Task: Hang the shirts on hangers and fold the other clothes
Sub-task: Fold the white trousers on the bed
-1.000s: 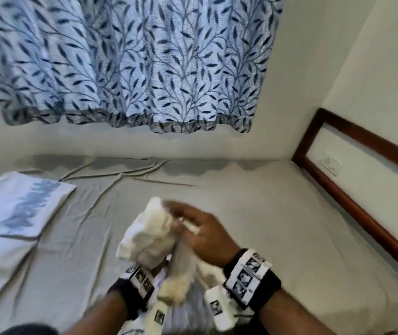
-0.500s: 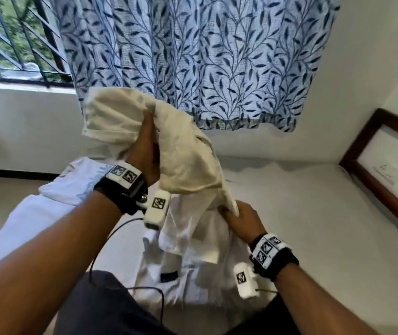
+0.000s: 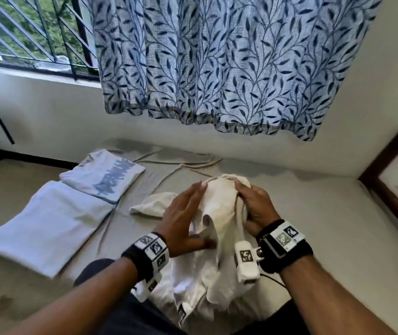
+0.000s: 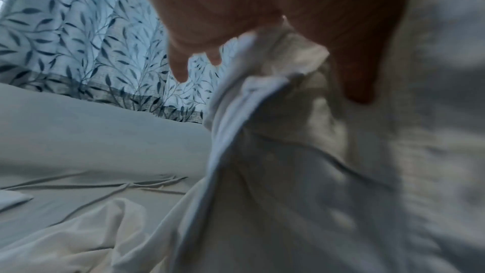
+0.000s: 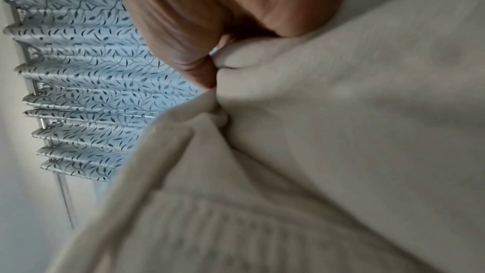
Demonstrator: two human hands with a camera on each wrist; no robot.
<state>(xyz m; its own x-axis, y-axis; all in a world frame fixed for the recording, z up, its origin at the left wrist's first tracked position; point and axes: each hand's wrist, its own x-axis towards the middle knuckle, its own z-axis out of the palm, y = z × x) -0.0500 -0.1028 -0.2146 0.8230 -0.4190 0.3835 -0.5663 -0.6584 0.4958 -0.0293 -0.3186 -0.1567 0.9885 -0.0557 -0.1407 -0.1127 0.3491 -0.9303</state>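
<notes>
A cream garment (image 3: pixel 219 209) stands bunched in front of me on the bed, over a white shirt (image 3: pixel 193 281) with a black label that lies across my lap. My left hand (image 3: pixel 183 221) rests on the garment's left side with straight fingers, the thumb tucked by a fold. In the left wrist view the cloth (image 4: pixel 275 132) rises between the thumb and fingers of that hand (image 4: pixel 223 18). My right hand (image 3: pixel 256 206) grips the garment's upper right with curled fingers. The right wrist view shows this hand (image 5: pixel 210 18) pinching a bunch of cream fabric (image 5: pixel 315 132).
Two folded pieces lie at the left on the grey bed sheet (image 3: pixel 301 213): a pale blue one (image 3: pixel 43 226) and a white T-shirt with blue print (image 3: pixel 106 177). A leaf-print curtain (image 3: pixel 217 68) hangs behind. A wooden headboard (image 3: pixel 391 189) borders the right.
The cream garment came down from in front of the curtain to the bed. My left hand let go of its grip and now lies flat on it. My right hand moved up to the top.
</notes>
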